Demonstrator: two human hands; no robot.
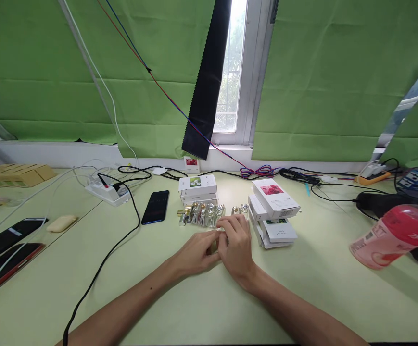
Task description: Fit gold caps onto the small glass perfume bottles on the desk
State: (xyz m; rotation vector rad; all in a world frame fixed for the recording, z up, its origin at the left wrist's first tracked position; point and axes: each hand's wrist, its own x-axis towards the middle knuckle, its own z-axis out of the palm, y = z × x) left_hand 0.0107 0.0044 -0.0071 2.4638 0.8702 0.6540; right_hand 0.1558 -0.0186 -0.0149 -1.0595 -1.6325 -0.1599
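Observation:
My left hand (197, 251) and my right hand (236, 250) meet over the table, in front of the small bottles. The fingers of both are bent and drawn together. My right hand lies partly over my left fingertips, so whatever is between them is hidden. Just behind stands a row of small clear glass bottles (210, 215) with gold and silver tops; more little bottles (244, 210) show beyond my right fingers. White cartons (198, 185) are stacked behind the row. Another loose pile of white cartons (279, 198), the top one with a pink picture, sits right of my right hand.
A dark phone (155, 207) lies left of the bottles, with a black cable (112, 250) running nearby. A power strip (108, 190) stands further left. Two more phones (8, 262) lie at the left edge. A pink drink bottle (389, 235) is at right.

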